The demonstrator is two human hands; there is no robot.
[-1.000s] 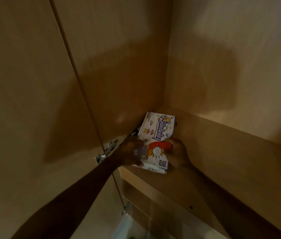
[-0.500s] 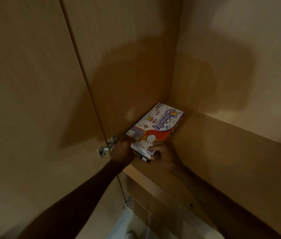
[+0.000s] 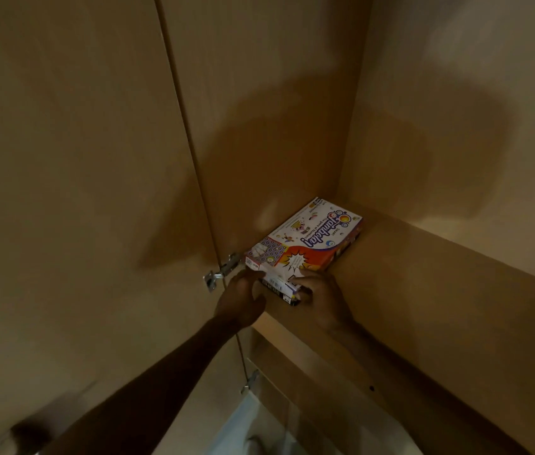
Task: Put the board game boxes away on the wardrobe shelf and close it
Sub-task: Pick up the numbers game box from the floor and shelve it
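Note:
A white and red Tambola game box (image 3: pixel 308 241) lies flat on the wardrobe shelf (image 3: pixel 423 290), pushed into the far left corner. It rests on top of a second, darker box (image 3: pixel 279 286), of which only the near end shows. My right hand (image 3: pixel 323 298) grips the near right corner of the stack. At the near left corner my left hand (image 3: pixel 239 300) has its fingers curled against the boxes; how firmly it grips them I cannot tell.
The open wardrobe door (image 3: pixel 72 192) stands at the left, with a metal hinge (image 3: pixel 221 270) just left of the boxes and another hinge (image 3: pixel 249 382) lower down. The shelf stretches to the right. A pale cloth (image 3: pixel 253 425) hangs below.
The boxes have gone from tilted in both hands to lying flat on the shelf, slid deeper into the corner. Both hands have followed to the near end.

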